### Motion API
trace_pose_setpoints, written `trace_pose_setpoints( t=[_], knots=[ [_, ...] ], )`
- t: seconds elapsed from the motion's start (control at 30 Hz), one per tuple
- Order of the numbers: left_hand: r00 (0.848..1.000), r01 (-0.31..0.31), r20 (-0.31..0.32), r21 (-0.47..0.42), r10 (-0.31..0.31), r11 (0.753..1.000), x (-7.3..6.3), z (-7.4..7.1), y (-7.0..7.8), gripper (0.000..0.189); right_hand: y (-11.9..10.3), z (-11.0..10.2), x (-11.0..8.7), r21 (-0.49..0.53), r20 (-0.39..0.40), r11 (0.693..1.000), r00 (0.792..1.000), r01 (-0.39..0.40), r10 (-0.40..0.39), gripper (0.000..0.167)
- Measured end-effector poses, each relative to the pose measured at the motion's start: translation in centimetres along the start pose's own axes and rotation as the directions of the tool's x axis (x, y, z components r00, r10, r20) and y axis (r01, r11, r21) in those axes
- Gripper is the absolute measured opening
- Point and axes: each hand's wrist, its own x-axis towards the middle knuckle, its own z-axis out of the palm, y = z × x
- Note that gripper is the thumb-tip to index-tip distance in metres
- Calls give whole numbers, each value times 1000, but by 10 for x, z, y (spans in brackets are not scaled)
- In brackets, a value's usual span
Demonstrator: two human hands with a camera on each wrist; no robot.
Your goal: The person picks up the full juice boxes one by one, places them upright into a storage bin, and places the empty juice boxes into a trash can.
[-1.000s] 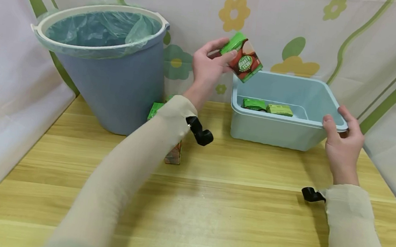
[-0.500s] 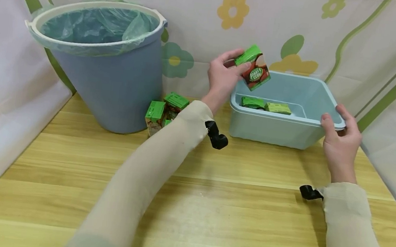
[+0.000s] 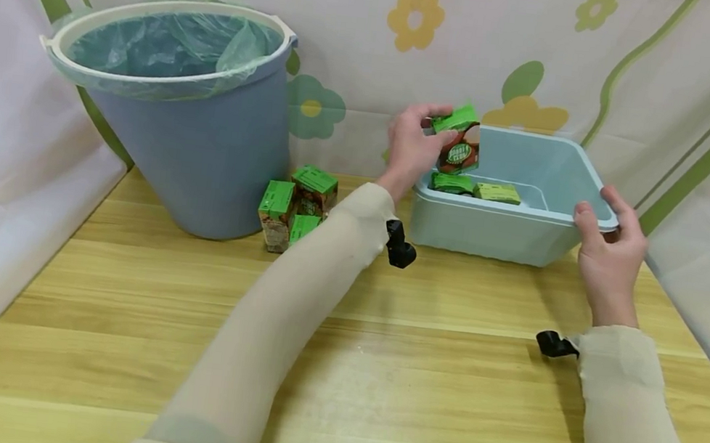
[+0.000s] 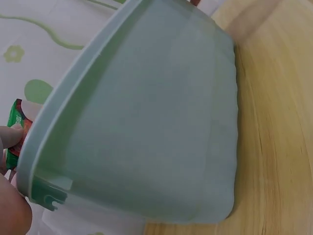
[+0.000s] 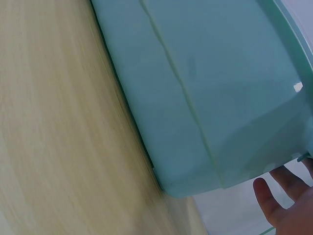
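In the head view my left hand [image 3: 413, 144] pinches a small green-and-red carton [image 3: 459, 151] between thumb and fingers. It is held upright, slightly tilted, over the left end of a light blue plastic storage bin [image 3: 485, 233]. Part of the same carton [image 4: 15, 139] shows past the bin's rim in the left wrist view. At the bin's right corner, my right hand [image 3: 614, 258] grips the rim with the thumb over the top. Inside the bin lie a green carton [image 3: 453, 183] and a yellow-green carton [image 3: 498, 193].
A tall blue wastebasket [image 3: 198, 152] with a translucent liner stands at the back left. Against its right side are several cartons with green tops [image 3: 277, 199], partly hidden by my left sleeve [image 3: 292, 309]. A flower-print curtain [image 3: 361, 54] hangs behind the wooden table [image 3: 376, 385].
My left hand has carried the carton right and down, from beside the bin to over its left end, turning it more upright. The sleeve uncovers more cartons by the wastebasket. The right hand stays at the rim.
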Motion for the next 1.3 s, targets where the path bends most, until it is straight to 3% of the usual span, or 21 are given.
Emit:
trace_pose_setpoints(
  t=[0.23,0.53,0.7,1.07,1.3],
  knots=[
    [991,-89,111,178,69,980,3,4,-6,36,2,1,2,22,-4,1000,1000,3,-3,59],
    [954,-216,266,301,136,929,6,3,-9,34,1,1,2,37,-3,999,1000,-1,1,59],
    [943,-223,312,337,115,915,9,4,-9,36,1,1,1,58,0,998,1000,-7,7,59],
    [942,-178,333,385,44,906,13,3,-8,34,-1,1,1,35,0,999,1000,-10,10,59],
    [922,-213,388,501,2,839,15,4,-4,38,2,-1,2,61,11,998,1000,-19,19,60]
  ],
)
